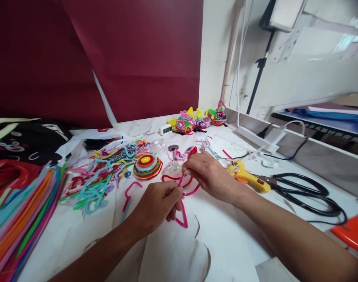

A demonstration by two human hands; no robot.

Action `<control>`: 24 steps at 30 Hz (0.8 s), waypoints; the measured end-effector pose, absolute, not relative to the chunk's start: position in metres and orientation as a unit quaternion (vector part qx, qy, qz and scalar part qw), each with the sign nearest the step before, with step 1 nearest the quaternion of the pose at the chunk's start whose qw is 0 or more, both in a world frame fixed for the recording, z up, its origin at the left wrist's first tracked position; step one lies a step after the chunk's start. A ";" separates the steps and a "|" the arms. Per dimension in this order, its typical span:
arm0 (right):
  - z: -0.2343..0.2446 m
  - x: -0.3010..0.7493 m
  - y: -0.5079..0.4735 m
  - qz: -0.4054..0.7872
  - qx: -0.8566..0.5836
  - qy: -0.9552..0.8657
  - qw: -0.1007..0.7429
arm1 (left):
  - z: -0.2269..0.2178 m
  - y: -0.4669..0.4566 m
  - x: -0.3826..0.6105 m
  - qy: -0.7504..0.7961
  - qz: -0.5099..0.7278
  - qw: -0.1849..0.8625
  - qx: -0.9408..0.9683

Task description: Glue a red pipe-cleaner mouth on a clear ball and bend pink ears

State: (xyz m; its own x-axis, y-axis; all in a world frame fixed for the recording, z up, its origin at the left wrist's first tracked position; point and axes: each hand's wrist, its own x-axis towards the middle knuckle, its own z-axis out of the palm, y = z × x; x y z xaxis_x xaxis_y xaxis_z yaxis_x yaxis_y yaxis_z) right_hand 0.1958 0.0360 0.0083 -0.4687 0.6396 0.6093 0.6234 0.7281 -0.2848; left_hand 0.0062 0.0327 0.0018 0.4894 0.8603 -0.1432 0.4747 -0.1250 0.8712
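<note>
A bright pink pipe cleaner [184, 216] is pinched between my two hands above the middle of the table. My left hand [159, 205] grips it low, with a bent, pointed piece hanging below the fingers. Higher up, my right hand [209, 174] has its fingertips closed on the upper end. Behind the hands lie a red and pink curved outline [169, 178] and a small pink coil [179, 156]. Left of them sits a dome wrapped in coloured stripes [148, 167]. A bent pink piece [127, 192] lies beside my left hand.
A yellow glue gun [249, 178] and black-handled scissors [302, 192] lie at right. Pipe cleaner scraps [96, 192] and a long bundle [28, 219] cover the left. Several decorated fish [186, 123] stand at the back, near a power strip [257, 139].
</note>
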 end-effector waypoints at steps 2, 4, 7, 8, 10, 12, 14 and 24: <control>0.008 0.196 0.037 0.018 -0.371 -0.858 0.356 | 0.003 0.032 0.006 0.458 0.195 0.462 0.734; 0.007 0.196 0.039 0.025 -0.370 -0.857 0.359 | 0.004 0.031 0.006 0.451 0.189 0.454 0.744; 0.005 0.196 0.040 0.039 -0.371 -0.850 0.372 | 0.003 0.032 0.005 0.441 0.190 0.457 0.749; 0.004 0.196 0.041 0.045 -0.374 -0.846 0.377 | 0.001 0.033 0.005 0.439 0.193 0.465 0.745; 0.002 0.196 0.042 0.053 -0.381 -0.840 0.382 | -0.001 0.035 0.005 0.440 0.204 0.488 0.725; 0.001 0.197 0.043 0.047 -0.376 -0.844 0.379 | -0.004 0.037 0.005 0.442 0.217 0.517 0.700; 0.000 0.198 0.044 0.028 -0.357 -0.855 0.374 | -0.005 0.039 0.006 0.440 0.226 0.541 0.680; 0.000 0.198 0.041 -0.015 -0.345 -0.863 0.370 | 0.002 0.036 0.008 0.424 0.252 0.638 0.591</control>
State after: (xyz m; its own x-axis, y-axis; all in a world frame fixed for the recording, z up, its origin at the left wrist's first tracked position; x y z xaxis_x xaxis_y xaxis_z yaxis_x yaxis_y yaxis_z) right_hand 0.1976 0.0412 0.0003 -0.4884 0.5834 0.6489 0.6059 0.7619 -0.2288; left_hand 0.0084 0.0360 0.0023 0.5145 0.8222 -0.2435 0.1799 0.1741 0.9682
